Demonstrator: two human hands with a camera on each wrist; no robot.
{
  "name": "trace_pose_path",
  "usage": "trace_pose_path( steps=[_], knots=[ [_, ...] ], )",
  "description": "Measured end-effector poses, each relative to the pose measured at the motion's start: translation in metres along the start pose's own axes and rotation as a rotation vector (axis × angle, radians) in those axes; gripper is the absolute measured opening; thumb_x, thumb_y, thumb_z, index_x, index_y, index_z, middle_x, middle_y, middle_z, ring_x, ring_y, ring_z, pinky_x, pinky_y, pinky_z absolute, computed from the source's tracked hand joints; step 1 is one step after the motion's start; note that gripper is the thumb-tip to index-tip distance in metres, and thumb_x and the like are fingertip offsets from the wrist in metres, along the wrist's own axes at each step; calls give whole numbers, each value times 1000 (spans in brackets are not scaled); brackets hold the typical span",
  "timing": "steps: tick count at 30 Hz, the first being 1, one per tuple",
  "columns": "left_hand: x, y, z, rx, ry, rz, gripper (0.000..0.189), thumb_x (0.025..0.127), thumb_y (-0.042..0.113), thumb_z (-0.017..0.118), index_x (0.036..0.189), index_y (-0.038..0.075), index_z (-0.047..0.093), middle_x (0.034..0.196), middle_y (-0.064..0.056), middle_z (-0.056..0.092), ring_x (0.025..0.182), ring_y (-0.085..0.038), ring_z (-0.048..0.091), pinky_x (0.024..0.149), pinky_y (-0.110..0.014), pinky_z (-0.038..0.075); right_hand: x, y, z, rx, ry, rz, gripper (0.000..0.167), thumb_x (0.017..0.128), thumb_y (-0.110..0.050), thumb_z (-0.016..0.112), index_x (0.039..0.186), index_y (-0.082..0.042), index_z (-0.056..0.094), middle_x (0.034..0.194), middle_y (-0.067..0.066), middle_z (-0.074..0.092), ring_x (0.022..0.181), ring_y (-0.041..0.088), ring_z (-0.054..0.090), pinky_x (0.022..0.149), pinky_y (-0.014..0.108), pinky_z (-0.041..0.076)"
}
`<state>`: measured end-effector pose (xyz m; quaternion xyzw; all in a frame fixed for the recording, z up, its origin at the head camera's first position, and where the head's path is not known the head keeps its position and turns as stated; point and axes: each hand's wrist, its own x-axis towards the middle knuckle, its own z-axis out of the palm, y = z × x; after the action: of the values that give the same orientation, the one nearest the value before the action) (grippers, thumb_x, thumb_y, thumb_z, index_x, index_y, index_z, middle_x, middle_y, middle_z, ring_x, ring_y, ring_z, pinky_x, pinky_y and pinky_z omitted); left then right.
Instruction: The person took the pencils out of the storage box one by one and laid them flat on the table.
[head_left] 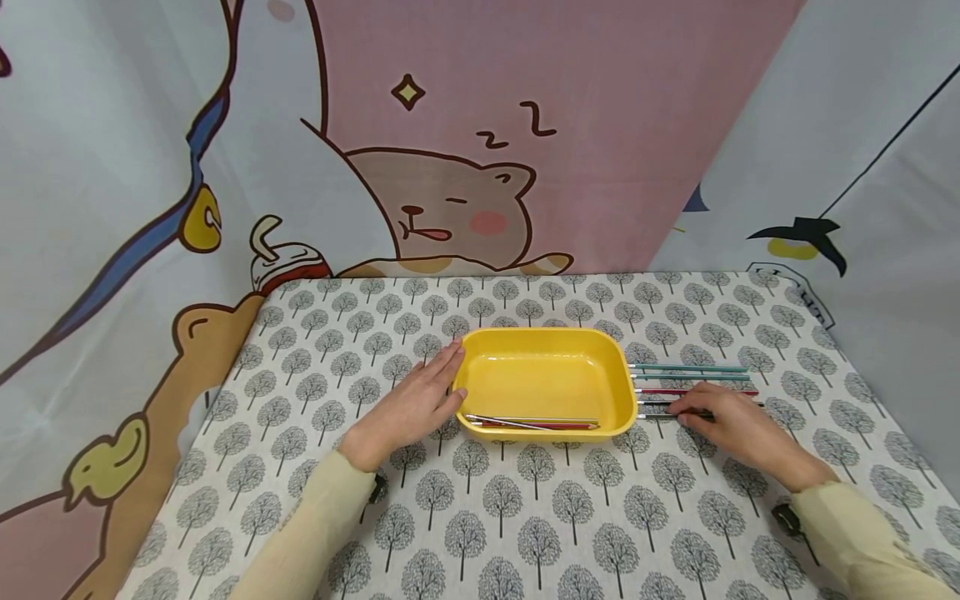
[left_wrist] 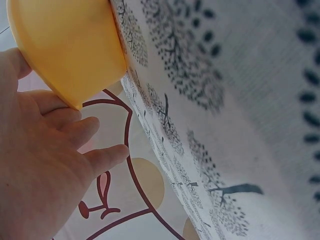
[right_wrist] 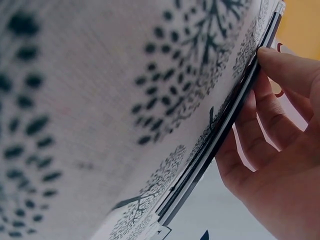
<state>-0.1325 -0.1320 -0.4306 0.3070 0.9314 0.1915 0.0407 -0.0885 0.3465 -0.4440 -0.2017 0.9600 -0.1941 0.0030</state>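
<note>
A yellow tray point(head_left: 540, 383) stands on the cloth, with a few slim pencils point(head_left: 532, 425), one of them red, lying along its near side. My left hand point(head_left: 416, 408) rests against its left end, thumb at the rim and fingers stretched along the outer wall. To the right of the tray, my right hand point(head_left: 731, 421) pinches a black pencil point(right_wrist: 220, 130) between thumb and fingers, low over the cloth. Just beyond it lie a red pencil point(head_left: 660, 391) and two teal pencils point(head_left: 697, 368), side by side with their pale ends toward the tray. The hand partly covers the dark pencils.
The table is covered with a white cloth point(head_left: 502, 517) printed with grey trees. Behind it hangs a pink and white curtain point(head_left: 615, 117) with a cartoon bear. The curtain also borders the table on the left and right.
</note>
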Motion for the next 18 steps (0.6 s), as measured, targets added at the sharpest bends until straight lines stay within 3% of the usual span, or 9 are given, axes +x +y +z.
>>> trace_pose_path(
  steps=[12,18],
  knots=[
    [1,0,0,4,1,8,66,111,35,44,162,1,20,172,-8,7,156,-34,23,122,-61,26,0,1,1,-27,1,-2,23,87,0,78,107,-12,79,107,5,72,92,21,68,76,42,61],
    [1,-1,1,7,1,10,66,111,36,43,162,1,19,172,-8,7,156,-34,22,122,-62,26,-3,-2,0,-9,8,18,23,88,-4,79,109,-13,79,110,5,72,97,25,68,82,50,60]
  ],
)
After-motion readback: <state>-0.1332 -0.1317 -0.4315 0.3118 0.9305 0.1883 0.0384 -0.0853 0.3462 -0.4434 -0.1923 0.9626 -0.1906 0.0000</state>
